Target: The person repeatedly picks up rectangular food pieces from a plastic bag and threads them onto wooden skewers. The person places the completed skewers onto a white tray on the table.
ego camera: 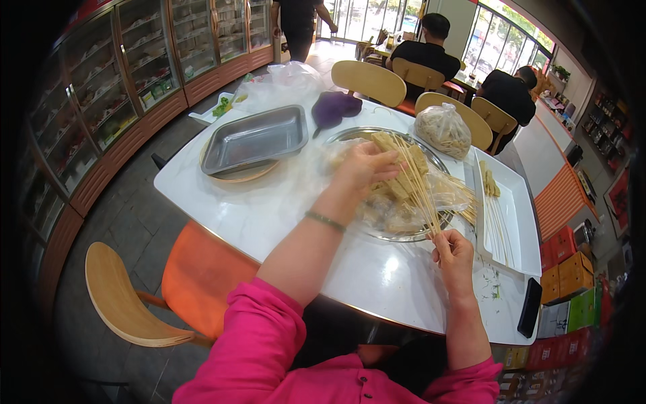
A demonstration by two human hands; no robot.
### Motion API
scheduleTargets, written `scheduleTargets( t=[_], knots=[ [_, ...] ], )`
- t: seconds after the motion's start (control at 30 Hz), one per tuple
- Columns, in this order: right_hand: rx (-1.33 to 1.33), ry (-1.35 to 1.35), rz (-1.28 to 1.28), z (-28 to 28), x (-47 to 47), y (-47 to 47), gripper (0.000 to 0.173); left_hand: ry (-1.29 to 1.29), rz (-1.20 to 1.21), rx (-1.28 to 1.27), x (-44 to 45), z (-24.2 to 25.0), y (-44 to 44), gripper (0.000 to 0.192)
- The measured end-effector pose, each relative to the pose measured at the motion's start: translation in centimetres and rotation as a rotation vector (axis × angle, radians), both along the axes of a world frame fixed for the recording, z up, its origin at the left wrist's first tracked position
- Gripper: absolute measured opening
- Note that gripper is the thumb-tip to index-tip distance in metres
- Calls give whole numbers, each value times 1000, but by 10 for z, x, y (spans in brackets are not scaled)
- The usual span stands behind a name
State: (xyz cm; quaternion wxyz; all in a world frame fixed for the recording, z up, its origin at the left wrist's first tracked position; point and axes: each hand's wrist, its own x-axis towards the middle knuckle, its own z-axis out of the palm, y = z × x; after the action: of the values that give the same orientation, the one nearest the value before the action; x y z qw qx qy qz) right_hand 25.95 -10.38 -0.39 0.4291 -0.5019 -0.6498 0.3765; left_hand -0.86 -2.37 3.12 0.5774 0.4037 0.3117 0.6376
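My right hand (pixel 453 255) grips the lower ends of a bundle of thin wooden skewers (pixel 418 184) at the near right of a round steel tray (pixel 398 238). At the skewers' upper ends are pieces of yellowish, spongy food (pixel 386 141), perhaps tofu skin. My left hand (pixel 371 164) is at these upper ends with its fingers bent; whether it grips a piece is unclear. Under both lie more such pieces and clear plastic bags (pixel 388 214) in the tray. Loose skewers (pixel 467 202) lie at the tray's right edge. A white rectangular tray (pixel 522 222) holds filled skewers (pixel 489 184).
A grey metal pan (pixel 257 139) rests on a round dish at the left. Behind are a purple cloth or glove (pixel 334 110), plastic bags (pixel 295 83) and a knotted bag of food (pixel 444 131). A black phone (pixel 530 308) lies at the right edge. Several people are beyond the table.
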Motion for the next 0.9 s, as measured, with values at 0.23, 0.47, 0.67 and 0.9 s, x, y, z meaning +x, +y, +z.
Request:
scheduleTargets(
  t=[0.23,0.47,0.67,0.9],
  knots=[
    [-11,46,-30,10,-9,-7,19,-72,31,-23,1,7,-1,35],
    [-30,42,-17,9,-11,-8,18,-58,55,29,-2,-5,9,32],
    [-17,12,-7,3,-4,-4,19,-77,62,12,6,-1,1,33],
    [-3,8,-15,5,-4,-4,19,-70,111,29,8,1,1,33]
  ],
)
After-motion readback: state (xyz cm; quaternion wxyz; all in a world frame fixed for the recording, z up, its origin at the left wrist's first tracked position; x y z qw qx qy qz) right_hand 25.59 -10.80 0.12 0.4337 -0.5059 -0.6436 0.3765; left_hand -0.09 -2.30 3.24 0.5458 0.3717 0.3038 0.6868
